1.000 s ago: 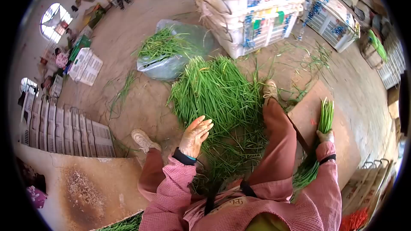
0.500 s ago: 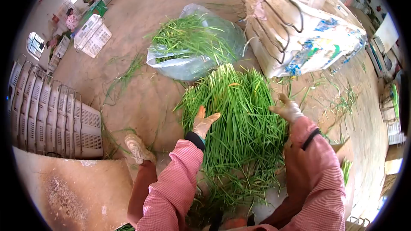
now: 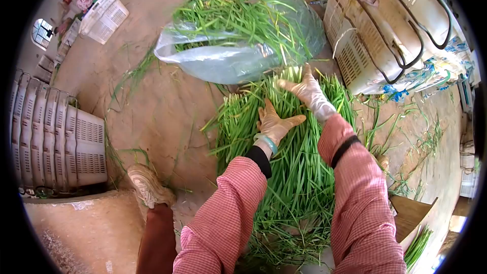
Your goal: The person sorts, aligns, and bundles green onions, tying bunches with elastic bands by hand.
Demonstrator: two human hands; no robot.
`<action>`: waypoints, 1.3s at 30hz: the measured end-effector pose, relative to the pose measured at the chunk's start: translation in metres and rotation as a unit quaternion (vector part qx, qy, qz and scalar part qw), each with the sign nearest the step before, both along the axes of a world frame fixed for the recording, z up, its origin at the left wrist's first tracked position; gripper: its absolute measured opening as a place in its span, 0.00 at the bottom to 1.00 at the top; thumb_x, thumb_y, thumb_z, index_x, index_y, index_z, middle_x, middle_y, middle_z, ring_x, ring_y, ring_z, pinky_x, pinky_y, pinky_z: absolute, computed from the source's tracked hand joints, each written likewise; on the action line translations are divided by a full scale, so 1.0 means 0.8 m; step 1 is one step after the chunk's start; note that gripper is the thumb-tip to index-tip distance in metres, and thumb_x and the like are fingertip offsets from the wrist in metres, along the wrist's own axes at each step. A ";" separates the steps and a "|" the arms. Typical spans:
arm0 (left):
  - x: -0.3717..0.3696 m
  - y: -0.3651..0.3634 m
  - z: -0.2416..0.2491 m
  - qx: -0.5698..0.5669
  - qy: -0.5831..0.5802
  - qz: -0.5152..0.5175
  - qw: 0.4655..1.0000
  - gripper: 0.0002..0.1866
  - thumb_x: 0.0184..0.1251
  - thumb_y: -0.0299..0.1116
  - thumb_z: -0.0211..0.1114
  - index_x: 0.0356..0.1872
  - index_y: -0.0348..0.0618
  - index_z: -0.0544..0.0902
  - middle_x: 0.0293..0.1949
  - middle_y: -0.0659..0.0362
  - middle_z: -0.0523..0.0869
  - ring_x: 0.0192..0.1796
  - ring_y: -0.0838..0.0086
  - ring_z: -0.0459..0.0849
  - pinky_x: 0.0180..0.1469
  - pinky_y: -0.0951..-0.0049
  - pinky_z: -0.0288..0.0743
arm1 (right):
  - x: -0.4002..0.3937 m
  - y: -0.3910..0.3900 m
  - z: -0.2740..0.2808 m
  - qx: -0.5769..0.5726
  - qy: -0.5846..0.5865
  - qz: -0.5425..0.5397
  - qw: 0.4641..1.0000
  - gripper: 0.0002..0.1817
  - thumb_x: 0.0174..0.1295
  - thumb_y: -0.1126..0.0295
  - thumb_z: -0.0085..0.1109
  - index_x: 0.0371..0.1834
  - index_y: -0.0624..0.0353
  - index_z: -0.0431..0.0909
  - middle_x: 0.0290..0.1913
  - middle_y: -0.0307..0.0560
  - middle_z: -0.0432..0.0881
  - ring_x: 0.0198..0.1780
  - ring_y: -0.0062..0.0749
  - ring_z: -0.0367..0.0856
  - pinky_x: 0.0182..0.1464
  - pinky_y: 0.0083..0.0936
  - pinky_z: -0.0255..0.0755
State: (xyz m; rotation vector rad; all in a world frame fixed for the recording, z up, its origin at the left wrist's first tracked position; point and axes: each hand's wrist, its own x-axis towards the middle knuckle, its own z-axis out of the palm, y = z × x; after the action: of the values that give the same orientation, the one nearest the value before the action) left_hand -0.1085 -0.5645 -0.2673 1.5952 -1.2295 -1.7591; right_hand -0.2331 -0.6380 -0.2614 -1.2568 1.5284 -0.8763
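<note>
A thick pile of long green chives [image 3: 297, 172] lies in front of me, pale cut ends toward the far side. My left hand [image 3: 276, 123], in a thin glove with a pale green band at the wrist, rests on the upper part of the pile. Its fingers and thumb are spread. My right hand [image 3: 310, 95], also gloved, reaches over the far end. Its thumb and fingers are apart, with the pale ends between them. Beyond the pile, a clear plastic bag [image 3: 218, 63] holds loose, tangled greens [image 3: 228, 12].
Dirty white crates [image 3: 355, 45] with metal handles stand at the right. Stacked crates [image 3: 89, 142] stand at the left, above a worn tan surface [image 3: 91, 228]. Stray leaves litter the floor [image 3: 167, 106]. Another person [image 3: 84, 0] is far off at the upper left, near a white crate [image 3: 105, 18].
Both hands have moved forward toward the pale ends; my right hand has come in from the pile's right side. The view has shifted, and the bag looks nearer.
</note>
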 end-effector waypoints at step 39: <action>0.011 0.110 0.044 -0.404 -0.322 -0.388 0.763 0.36 0.54 0.48 0.62 0.59 0.40 0.60 0.59 0.50 0.63 0.53 0.63 0.71 0.51 0.57 0.68 | -0.022 0.226 0.038 -0.017 -0.231 -0.093 0.968 0.24 0.43 0.79 0.66 0.47 0.59 0.73 0.39 0.38 0.79 0.39 0.19 0.77 0.43 0.17 0.74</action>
State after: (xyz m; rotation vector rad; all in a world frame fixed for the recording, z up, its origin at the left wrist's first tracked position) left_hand -0.0997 -0.4764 -0.2318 1.1856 -2.7935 -0.6555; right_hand -0.2511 -0.4571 -0.2314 -0.8579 1.2679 -1.2253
